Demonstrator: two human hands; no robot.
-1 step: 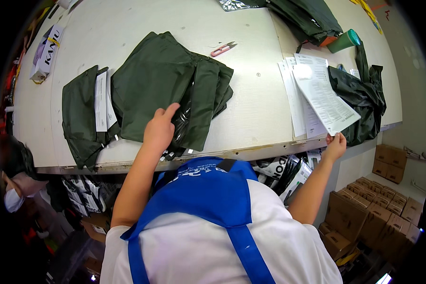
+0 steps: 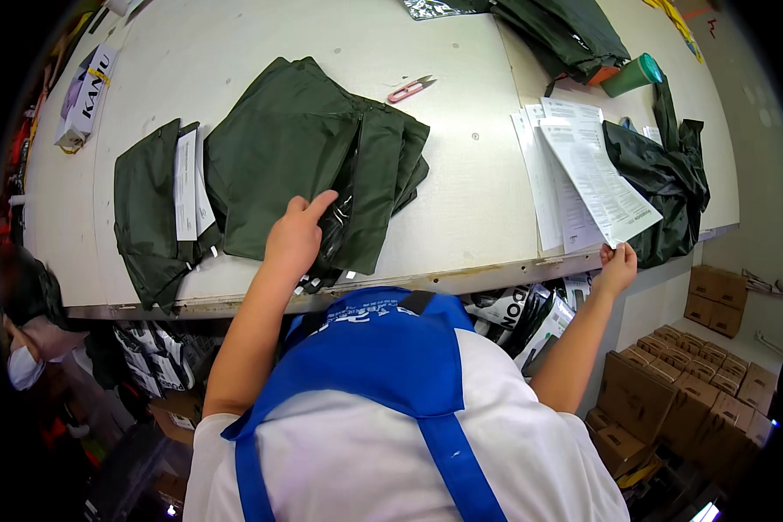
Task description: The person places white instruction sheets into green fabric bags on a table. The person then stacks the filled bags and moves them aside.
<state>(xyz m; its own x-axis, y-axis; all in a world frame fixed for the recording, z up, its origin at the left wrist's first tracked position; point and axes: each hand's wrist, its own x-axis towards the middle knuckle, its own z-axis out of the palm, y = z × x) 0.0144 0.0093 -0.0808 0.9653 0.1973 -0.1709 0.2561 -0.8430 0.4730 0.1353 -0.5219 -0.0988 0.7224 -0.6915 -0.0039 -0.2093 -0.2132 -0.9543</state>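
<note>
My left hand [image 2: 294, 233] rests on a stack of folded dark green fabric pieces [image 2: 278, 148], forefinger stretched out and thumb apart, gripping nothing. Beside its fingertip, a glossy black strip [image 2: 340, 217] shows in an opening of the top piece. At the right, my right hand [image 2: 618, 266] pinches the near corner of a printed paper sheet [image 2: 602, 181]. That sheet lies slanted over more papers [image 2: 539, 187]. Left of the stack is another folded green piece [image 2: 148, 200] with white paper slips [image 2: 187, 187] on it.
Pink-handled thread snips [image 2: 411, 89] lie beyond the stack. A green cup [image 2: 632, 76], a dark green bag [image 2: 565, 35] and crumpled black plastic [image 2: 670, 174] are at the right. A white box [image 2: 87, 96] stands far left. Cartons [image 2: 705, 383] are piled below, right of the table edge [image 2: 461, 278].
My left forefinger has shifted very slightly on the green stack. The sheet at my right hand has tilted a little; its corner is still pinched.
</note>
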